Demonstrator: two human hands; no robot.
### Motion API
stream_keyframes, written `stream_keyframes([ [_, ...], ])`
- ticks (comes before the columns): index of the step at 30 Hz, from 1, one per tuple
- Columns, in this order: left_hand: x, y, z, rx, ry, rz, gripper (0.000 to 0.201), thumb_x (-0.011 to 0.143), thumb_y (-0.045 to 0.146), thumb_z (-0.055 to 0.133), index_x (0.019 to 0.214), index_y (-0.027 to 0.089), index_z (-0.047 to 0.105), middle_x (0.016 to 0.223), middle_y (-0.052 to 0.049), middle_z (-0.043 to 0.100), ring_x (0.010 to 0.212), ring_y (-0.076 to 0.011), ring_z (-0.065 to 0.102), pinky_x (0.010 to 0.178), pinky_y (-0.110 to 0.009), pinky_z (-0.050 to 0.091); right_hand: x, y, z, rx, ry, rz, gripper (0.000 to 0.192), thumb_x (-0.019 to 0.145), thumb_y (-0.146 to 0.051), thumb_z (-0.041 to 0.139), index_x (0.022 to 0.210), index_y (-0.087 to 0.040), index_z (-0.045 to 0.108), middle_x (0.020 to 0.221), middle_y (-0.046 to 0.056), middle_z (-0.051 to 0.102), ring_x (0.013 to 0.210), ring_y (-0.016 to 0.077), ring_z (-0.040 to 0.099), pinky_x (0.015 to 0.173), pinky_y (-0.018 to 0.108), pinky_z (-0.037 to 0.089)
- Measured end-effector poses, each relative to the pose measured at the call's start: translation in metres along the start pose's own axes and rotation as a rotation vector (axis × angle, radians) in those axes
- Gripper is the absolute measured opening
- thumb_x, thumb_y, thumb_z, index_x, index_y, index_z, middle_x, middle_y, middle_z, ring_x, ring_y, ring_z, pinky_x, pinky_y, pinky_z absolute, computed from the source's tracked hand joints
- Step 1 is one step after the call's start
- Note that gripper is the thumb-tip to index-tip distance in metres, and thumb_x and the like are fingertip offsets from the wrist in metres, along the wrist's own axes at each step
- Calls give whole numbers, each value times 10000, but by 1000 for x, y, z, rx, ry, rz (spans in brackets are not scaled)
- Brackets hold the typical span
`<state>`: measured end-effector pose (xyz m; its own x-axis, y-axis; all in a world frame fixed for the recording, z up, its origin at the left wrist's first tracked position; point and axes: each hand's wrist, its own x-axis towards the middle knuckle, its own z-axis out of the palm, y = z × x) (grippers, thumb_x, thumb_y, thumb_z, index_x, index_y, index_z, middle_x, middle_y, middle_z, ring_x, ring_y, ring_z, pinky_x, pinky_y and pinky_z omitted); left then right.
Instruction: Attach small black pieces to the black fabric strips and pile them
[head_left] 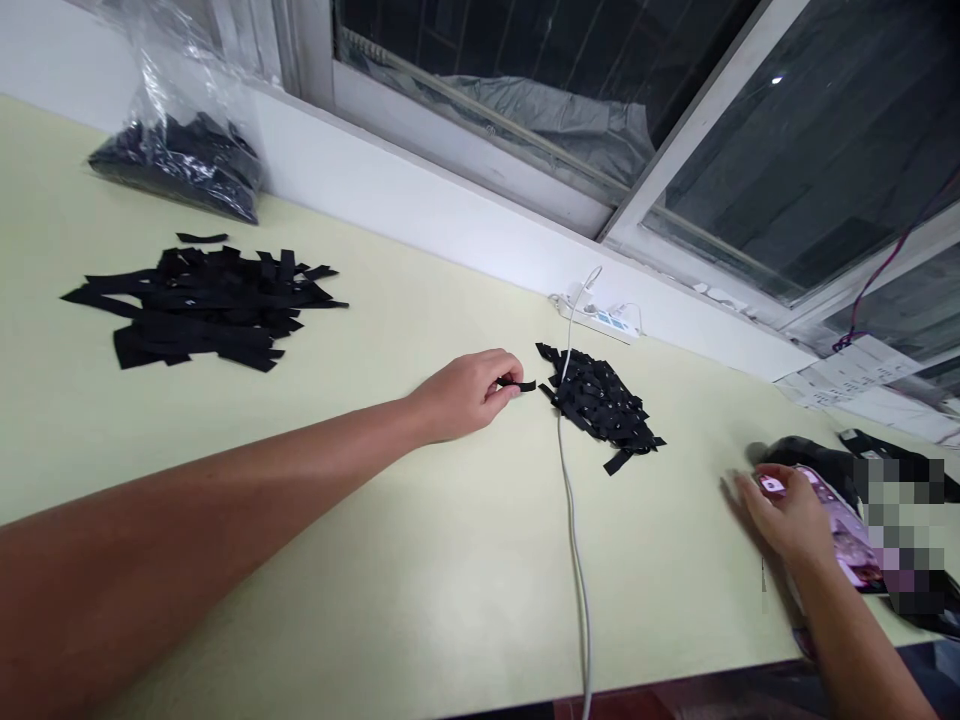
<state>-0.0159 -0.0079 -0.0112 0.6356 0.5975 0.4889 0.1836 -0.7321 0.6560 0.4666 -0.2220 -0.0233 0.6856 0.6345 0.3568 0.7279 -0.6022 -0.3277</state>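
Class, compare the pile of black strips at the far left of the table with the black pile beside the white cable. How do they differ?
The left pile is made of longer, wider strips, spread flat and loose; the pile by the cable is made of short pieces, packed closer. The left pile lies away from both hands; the cable pile lies just beyond the left hand, which pinches one small black piece. Both are black and rest on the pale table.

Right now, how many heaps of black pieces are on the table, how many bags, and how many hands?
Loose heaps of black pieces: 2, the big heap and the small heap
Plastic bag of black pieces: 1
Hands: 2, left hand pinching one black strip, right hand on a phone
Total: 5
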Motion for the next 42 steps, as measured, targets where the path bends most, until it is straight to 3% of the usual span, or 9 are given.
stream_keyframes([
  [4, 1, 1, 0, -1, 3, -17, 90, 954, 250, 523, 941, 195, 594, 910, -10, 618, 692, -124, 493, 660, -290, 395, -8, -50, 2, 197, -12, -118, 509, 748, -569, 663, 1127, -249, 549, 1264, 144, 660, 967, 344, 704, 695, 446, 529],
  [7, 2, 1, 0, 4, -1, -12, 96, 957, 253, 521, 936, 195, 595, 897, -8, 613, 689, -125, 497, 655, -289, 393, -34, -125, -11, 393, -84, -272, 486, 823, -557, 665, 1163, -221, 577, 1265, 146, 664, 1035, 328, 695, 673, 386, 549],
  [12, 1, 2, 1, 21, 3, 46, 100, 959, 242, 509, 949, 190, 594, 920, -18, 624, 737, -137, 542, 689, -291, 412, -91, -271, -28, 665, -401, -628, 393, 923, -506, 631, 1225, -258, 589, 1312, 94, 642, 1226, 276, 607, 1041, 474, 496],
  [16, 0, 2, 0, -33, 21, 96, 131, 963, 242, 482, 943, 181, 596, 933, -33, 644, 789, -150, 578, 718, -292, 440, -116, -329, -4, 857, -551, -633, 490, 911, -536, 647, 1306, -267, 539, 1355, 103, 617, 1279, 269, 576, 1079, 470, 484],
  [21, 2, 4, 1, -185, 76, 1, 107, 919, 232, 541, 958, 183, 627, 914, -23, 683, 749, -137, 593, 674, -270, 457, -112, -326, 29, 1065, -664, -454, 458, 824, -524, 751, 1134, -222, 602, 1139, 92, 696, 1077, 228, 671, 1022, 438, 525],
  [24, 4, 5, 1, -250, 103, -67, 114, 921, 242, 549, 938, 176, 640, 870, -13, 685, 721, -123, 598, 655, -254, 459, -102, -317, 32, 1080, -753, -354, 458, 776, -499, 797, 1081, -206, 624, 990, 62, 709, 928, 194, 684, 927, 407, 553],
  [29, 4, 4, 3, -271, 109, -132, 104, 878, 257, 610, 889, 168, 664, 811, -5, 684, 716, -124, 594, 651, -254, 453, -96, -315, 33, 1041, -848, -345, 361, 756, -456, 805, 937, -179, 663, 789, 18, 672, 738, 148, 639, 742, 330, 553],
  [36, 7, -3, 6, -346, 99, -180, 143, 863, 303, 647, 877, 162, 673, 787, -23, 678, 719, -134, 593, 663, -272, 464, -91, -314, 26, 979, -801, -292, 272, 751, -421, 765, 841, -181, 674, 724, 2, 625, 627, 119, 568, 543, 248, 454],
  [42, 8, -5, 5, -350, 120, -209, 160, 870, 307, 650, 926, 160, 684, 859, -51, 703, 744, -135, 616, 697, -284, 496, -55, -285, 13, 930, -789, -43, 285, 710, -402, 788, 871, -201, 666, 783, 5, 607, 615, 101, 533, 452, 201, 353],
])
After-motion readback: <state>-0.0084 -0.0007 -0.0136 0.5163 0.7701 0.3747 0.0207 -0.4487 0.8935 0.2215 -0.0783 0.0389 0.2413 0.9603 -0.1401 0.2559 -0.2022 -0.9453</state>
